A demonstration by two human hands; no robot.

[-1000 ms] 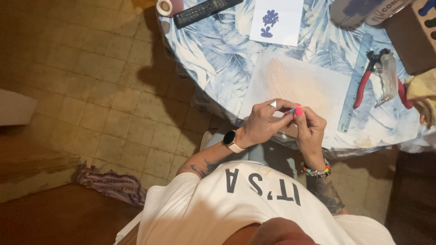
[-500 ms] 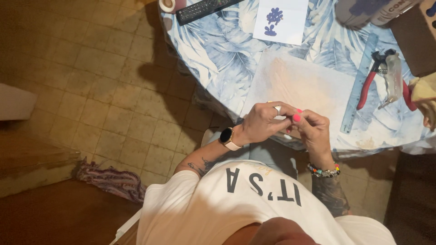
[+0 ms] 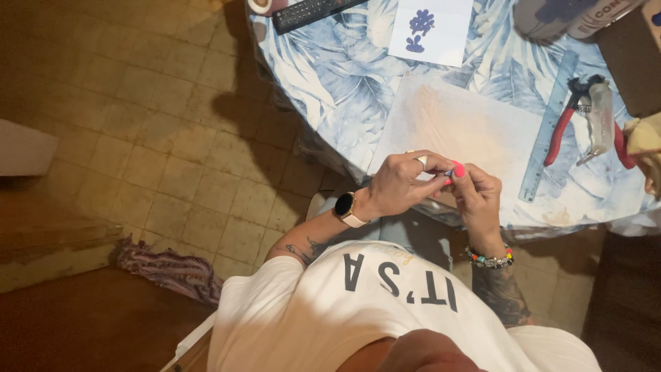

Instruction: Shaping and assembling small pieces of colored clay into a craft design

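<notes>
My left hand (image 3: 403, 182), with a watch on the wrist, and my right hand (image 3: 475, 196), with a beaded bracelet, meet at the near edge of the table. The fingertips of both hands pinch one small piece (image 3: 448, 171) between them; it is too small to tell what it is. The hands hover over the near edge of a pale rectangular work mat (image 3: 468, 120) that lies on a blue leaf-patterned tablecloth (image 3: 344, 76).
A white card with a blue flower shape (image 3: 430, 29) lies beyond the mat. A clear ruler (image 3: 549, 131) and red-handled pliers (image 3: 568, 120) lie to the right. A remote control (image 3: 310, 10), cans (image 3: 551, 14) and a brown box (image 3: 630, 58) sit at the far edge. Tiled floor is on the left.
Both hands stay together at the table edge, with only slight finger movement on the small piece. The view has shifted a little.
</notes>
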